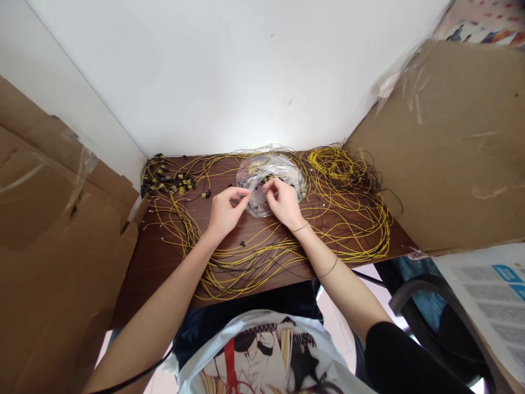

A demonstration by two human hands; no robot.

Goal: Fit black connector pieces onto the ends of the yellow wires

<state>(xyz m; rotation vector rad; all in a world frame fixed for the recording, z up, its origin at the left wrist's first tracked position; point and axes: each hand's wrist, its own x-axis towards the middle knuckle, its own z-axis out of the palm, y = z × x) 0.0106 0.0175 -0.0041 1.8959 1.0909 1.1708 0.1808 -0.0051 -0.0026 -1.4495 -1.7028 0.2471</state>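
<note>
White printed shirt (254,350) is right up in the lens at the bottom, and past it you get to the wires (262,254), yellow and black ones looped all over a brown tabletop (141,268), around and under both arms. Left hand (227,209) has its thumb and index fingertip brought together, and the right hand (286,203) is doing nearly the same just beside it (can't tell what, if anything, is between the fingertips on either side, it's too tiny). Both are over a clear plastic bag (281,166) with small dark bits showing through it. Off to the left there's a heap of black and yellow connectors (164,180), to the right a messy yellow coil (332,164), and one little black piece (243,244) sits closer to the body. Cardboard walls it in, a left panel (53,262) and a right panel (459,148), with a white wall (229,82) behind.
</note>
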